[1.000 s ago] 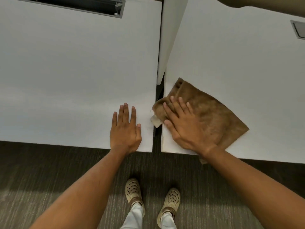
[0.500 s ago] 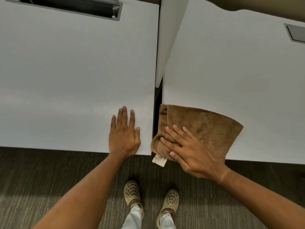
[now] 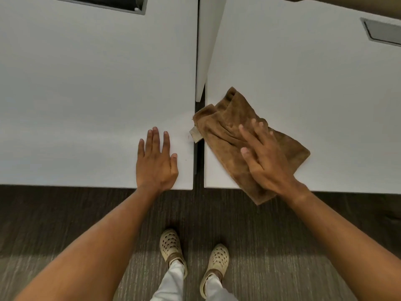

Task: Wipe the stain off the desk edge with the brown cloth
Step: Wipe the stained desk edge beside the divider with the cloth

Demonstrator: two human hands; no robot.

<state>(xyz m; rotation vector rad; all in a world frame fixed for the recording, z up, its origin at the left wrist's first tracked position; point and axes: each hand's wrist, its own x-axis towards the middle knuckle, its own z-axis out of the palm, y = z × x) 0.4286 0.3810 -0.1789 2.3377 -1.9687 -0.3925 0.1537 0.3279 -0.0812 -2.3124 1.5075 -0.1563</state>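
A crumpled brown cloth [image 3: 225, 127] lies on the right white desk [image 3: 314, 94], along its left edge by the gap, one corner hanging over the front edge. My right hand [image 3: 264, 157] presses flat on the cloth, fingers spread. A pale tag [image 3: 195, 134] on the cloth sticks out over the gap. My left hand [image 3: 156, 161] rests flat on the left white desk [image 3: 86, 94] near its front right corner, holding nothing. Faint small marks [image 3: 188, 137] show on the left desk's right edge beside the tag.
A dark narrow gap [image 3: 198, 166] separates the two desks, with a white divider panel [image 3: 204, 51] standing behind it. Cable cut-outs sit at the far left [image 3: 108, 3] and far right [image 3: 382, 32]. Grey carpet [image 3: 65, 213] and my shoes [image 3: 171, 246] are below.
My right hand has slid the cloth away from the front edge, up along the right desk's left side, and the cloth has bunched. The left hand has stayed in place.
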